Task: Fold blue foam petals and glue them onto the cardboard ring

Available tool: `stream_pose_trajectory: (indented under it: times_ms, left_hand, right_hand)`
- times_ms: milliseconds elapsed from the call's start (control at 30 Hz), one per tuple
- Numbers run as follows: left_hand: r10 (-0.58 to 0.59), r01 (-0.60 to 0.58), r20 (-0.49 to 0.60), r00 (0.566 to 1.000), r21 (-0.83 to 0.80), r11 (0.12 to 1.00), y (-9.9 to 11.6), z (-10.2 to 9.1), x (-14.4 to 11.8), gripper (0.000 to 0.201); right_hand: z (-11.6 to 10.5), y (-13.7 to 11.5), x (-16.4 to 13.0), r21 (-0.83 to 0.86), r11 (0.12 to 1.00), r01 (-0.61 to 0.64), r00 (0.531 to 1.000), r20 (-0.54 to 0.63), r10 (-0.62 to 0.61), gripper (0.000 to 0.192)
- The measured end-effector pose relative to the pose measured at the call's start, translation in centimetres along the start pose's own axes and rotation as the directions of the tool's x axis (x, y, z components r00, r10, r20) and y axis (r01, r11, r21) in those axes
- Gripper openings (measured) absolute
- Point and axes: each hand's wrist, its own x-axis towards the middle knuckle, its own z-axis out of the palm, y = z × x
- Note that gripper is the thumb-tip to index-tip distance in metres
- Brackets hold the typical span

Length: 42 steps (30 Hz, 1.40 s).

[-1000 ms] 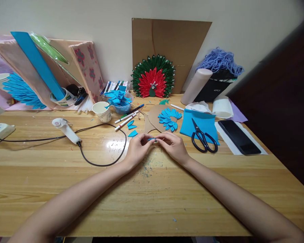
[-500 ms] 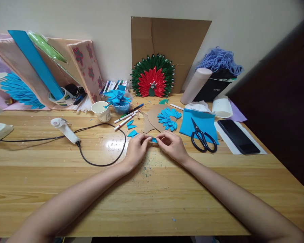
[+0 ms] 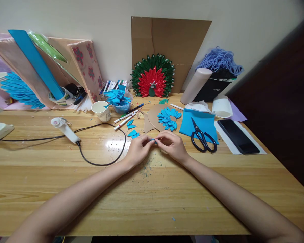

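My left hand [image 3: 138, 151] and my right hand [image 3: 172, 145] meet fingertip to fingertip over the middle of the wooden table [image 3: 152, 199]. Between them they pinch a small blue paper piece [image 3: 153, 140], mostly hidden by the fingers. Just beyond my hands lies a brown cardboard cutout [image 3: 154, 118] with a fan of blue paper petals [image 3: 169, 118] stuck on it. Three loose blue petals [image 3: 132, 130] lie to the left of the cutout.
Black scissors [image 3: 202, 137] rest on a blue sheet [image 3: 199, 125] to the right, beside a black phone [image 3: 237, 135]. A glue gun [image 3: 65, 129] with a looping black cord [image 3: 103, 148] lies left. A paper cup [image 3: 101, 111], markers [image 3: 125, 118] and a red-green paper fan [image 3: 153, 80] stand behind.
My fingers have closed tighter on the blue piece, so less of it shows now than half a second ago. My arms have hardly moved.
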Motion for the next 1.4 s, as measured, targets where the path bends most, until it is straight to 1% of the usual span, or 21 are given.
stream_pose_trajectory:
  times_ms: [133, 233, 333, 500, 767, 900, 967, 1033, 1067, 1133, 1200, 1267, 1333, 1400]
  left_hand:
    - [-0.035, 0.035, 0.016, 0.999, -0.012, 0.999, -0.02, 0.00, 0.02, 0.021]
    - [-0.074, 0.075, 0.021, 0.997, -0.045, 0.996, 0.02, -0.04, 0.05, 0.021]
    - [-0.083, 0.084, 0.021, 0.996, -0.087, 0.993, -0.01, -0.02, 0.09, 0.019]
    - [-0.102, 0.103, 0.014, 0.995, -0.141, 0.985, -0.19, 0.09, 0.20, 0.019]
    - [-0.137, 0.145, 0.050, 0.989, -0.220, 0.965, 0.36, -0.22, 0.27, 0.021]
    - [-0.127, 0.129, 0.027, 0.992, -0.210, 0.969, 0.45, -0.31, 0.26, 0.025]
    - [-0.122, 0.124, 0.022, 0.992, -0.214, 0.969, 0.39, -0.27, 0.27, 0.026]
    - [-0.123, 0.123, 0.014, 0.992, -0.213, 0.969, 0.29, -0.20, 0.24, 0.027]
    - [-0.124, 0.122, 0.006, 0.992, -0.203, 0.972, 0.23, -0.15, 0.21, 0.028]
    - [-0.118, 0.113, -0.021, 0.993, -0.166, 0.980, 0.10, -0.08, 0.10, 0.028]
    - [-0.100, 0.094, -0.039, 0.994, -0.130, 0.987, 0.00, -0.04, -0.03, 0.029]
    - [-0.067, 0.063, -0.050, 0.996, -0.081, 0.995, 0.01, -0.04, -0.14, 0.029]
    - [-0.025, 0.024, -0.066, 0.997, -0.015, 1.000, 0.12, -0.08, -0.22, 0.029]
    - [0.013, -0.010, -0.080, 0.997, 0.036, 0.999, 0.29, -0.12, -0.26, 0.028]
  right_hand:
    - [0.01, -0.07, 0.01, -0.038, 0.999, 0.028, 1.000, -0.005, -0.028, 0.005]
    - [0.00, -0.17, 0.00, -0.099, 0.991, 0.092, 0.996, -0.010, -0.093, 0.004]
    - [0.05, -0.22, -0.12, -0.180, 0.970, 0.163, 0.986, -0.010, -0.168, 0.005]
    - [0.24, -0.07, -0.45, -0.302, 0.916, 0.264, 0.963, 0.034, -0.266, 0.007]
    - [-0.02, 0.15, -0.62, -0.358, 0.881, 0.307, 0.950, 0.160, -0.266, 0.015]
    - [-0.07, 0.18, -0.72, -0.338, 0.888, 0.311, 0.948, 0.174, -0.266, 0.015]
    - [-0.06, 0.08, -0.69, -0.298, 0.911, 0.284, 0.957, 0.142, -0.252, 0.014]
    - [-0.05, -0.08, -0.55, -0.233, 0.950, 0.208, 0.978, 0.078, -0.195, 0.011]
    - [-0.04, -0.15, -0.46, -0.188, 0.971, 0.147, 0.989, 0.047, -0.140, 0.010]
    - [-0.02, -0.19, -0.28, -0.054, 0.998, -0.011, 1.000, 0.018, 0.012, 0.009]
    - [0.03, -0.06, -0.15, 0.103, 0.979, -0.174, 0.984, 0.045, 0.170, 0.013]
    - [0.10, 0.17, -0.12, 0.218, 0.935, -0.280, 0.960, 0.088, 0.267, 0.016]
    - [0.17, 0.39, -0.17, 0.258, 0.914, -0.314, 0.949, 0.105, 0.297, 0.017]
    - [0.21, 0.47, -0.25, 0.246, 0.920, -0.306, 0.952, 0.096, 0.291, 0.017]
